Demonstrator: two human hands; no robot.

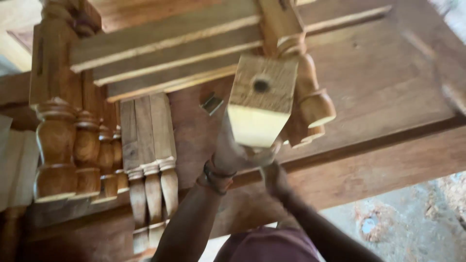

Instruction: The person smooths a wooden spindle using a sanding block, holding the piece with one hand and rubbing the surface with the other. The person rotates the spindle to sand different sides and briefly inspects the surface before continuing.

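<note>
Wood block (262, 99), a squared pale end of a turned furniture leg with a dark hole in its face, is raised toward the camera above the brown wooden surface (388, 97). The left hand (233, 155), a dark band at its wrist, has its fingers clenched around the leg just beneath the block. The right hand (276, 179) is just beside it, blurred; its grip cannot be told. Finished turned legs (73, 150) and flat slats (170, 53) lie to the left.
</note>
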